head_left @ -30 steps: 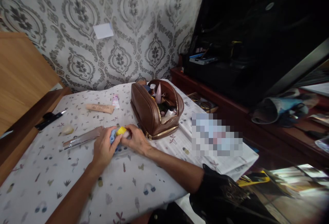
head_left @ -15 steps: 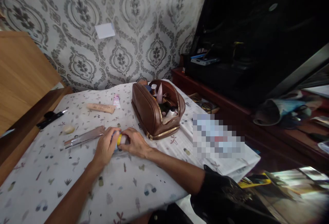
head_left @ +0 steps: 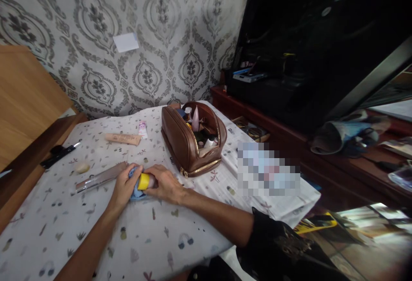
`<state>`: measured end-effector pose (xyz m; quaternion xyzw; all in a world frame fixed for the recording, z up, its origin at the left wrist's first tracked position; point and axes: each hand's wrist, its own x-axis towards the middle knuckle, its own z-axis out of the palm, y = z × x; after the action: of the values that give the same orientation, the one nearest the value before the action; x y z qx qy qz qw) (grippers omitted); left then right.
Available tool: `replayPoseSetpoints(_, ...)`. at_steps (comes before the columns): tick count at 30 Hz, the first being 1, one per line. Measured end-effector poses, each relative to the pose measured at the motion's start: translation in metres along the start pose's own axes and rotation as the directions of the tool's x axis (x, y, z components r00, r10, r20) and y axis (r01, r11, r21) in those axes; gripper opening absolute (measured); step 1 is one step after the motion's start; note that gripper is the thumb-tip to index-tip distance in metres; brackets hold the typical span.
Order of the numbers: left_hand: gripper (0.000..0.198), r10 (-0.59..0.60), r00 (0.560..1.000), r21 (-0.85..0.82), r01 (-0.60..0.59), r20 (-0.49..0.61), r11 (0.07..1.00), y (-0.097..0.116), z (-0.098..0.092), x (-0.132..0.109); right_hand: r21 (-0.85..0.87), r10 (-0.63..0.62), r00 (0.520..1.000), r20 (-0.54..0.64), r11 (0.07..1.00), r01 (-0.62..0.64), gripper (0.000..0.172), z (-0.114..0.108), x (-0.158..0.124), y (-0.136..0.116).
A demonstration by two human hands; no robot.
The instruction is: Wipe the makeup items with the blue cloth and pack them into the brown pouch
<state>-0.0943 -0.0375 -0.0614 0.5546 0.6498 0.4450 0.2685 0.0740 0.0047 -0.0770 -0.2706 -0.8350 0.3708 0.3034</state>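
My left hand (head_left: 124, 186) is closed on a crumpled blue cloth (head_left: 137, 193), which lies against one end of a small yellow container (head_left: 143, 181). My right hand (head_left: 165, 184) grips the other, greyish end of that container; its exact kind is partly hidden by my fingers. Just left of my hands lies a long silvery-pink tube (head_left: 99, 178). Behind them stands a brown toiletry bag (head_left: 180, 141), unzipped, with a pink tube (head_left: 195, 120) and several small bottles inside.
A beige tube (head_left: 122, 138), a small pink-and-white tube (head_left: 143, 129) and a pale round item (head_left: 82, 168) lie on the patterned cloth (head_left: 154, 242). Dark brushes (head_left: 59, 155) rest at the left edge. A large black screen (head_left: 309, 49) stands on a dark red cabinet at right.
My hands have drawn slightly apart, and more of the yellow container and blue cloth shows between them. The whole view has shifted a little.
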Motion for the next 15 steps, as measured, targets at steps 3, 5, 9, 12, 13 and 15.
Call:
replayPoseSetpoints(3,0.039,0.02,1.0,0.0,-0.02,-0.019,1.0,0.0,0.001,-0.001,-0.059,-0.066,0.998,0.007,0.996,0.067,0.054,0.001,-0.001,0.001)
replayPoseSetpoints(5,0.04,0.012,0.999,-0.026,-0.013,-0.031,1.0,-0.001,0.002,-0.001,-0.087,-0.088,0.996,0.004,0.992,0.088,0.052,0.001,-0.001,0.002)
replayPoseSetpoints(9,0.042,-0.036,0.998,-0.111,0.031,-0.045,0.993,-0.006,0.003,0.0,-0.057,-0.093,0.995,-0.035,0.994,0.091,0.046,0.001,0.0,0.001)
replayPoseSetpoints(12,0.046,-0.061,0.997,-0.156,0.052,-0.054,0.986,-0.011,0.003,0.001,0.017,-0.037,0.994,-0.102,0.999,0.039,0.044,0.0,-0.001,-0.002)
replayPoseSetpoints(13,0.048,-0.071,0.996,-0.164,0.063,-0.048,0.984,-0.011,0.003,0.002,0.054,-0.012,0.993,-0.12,0.998,0.019,0.044,0.0,-0.001,-0.004)
replayPoseSetpoints(15,0.05,-0.092,0.996,-0.18,0.088,-0.014,0.98,-0.009,0.004,0.002,0.136,0.035,0.989,-0.146,0.991,-0.015,0.045,-0.001,-0.002,-0.006)
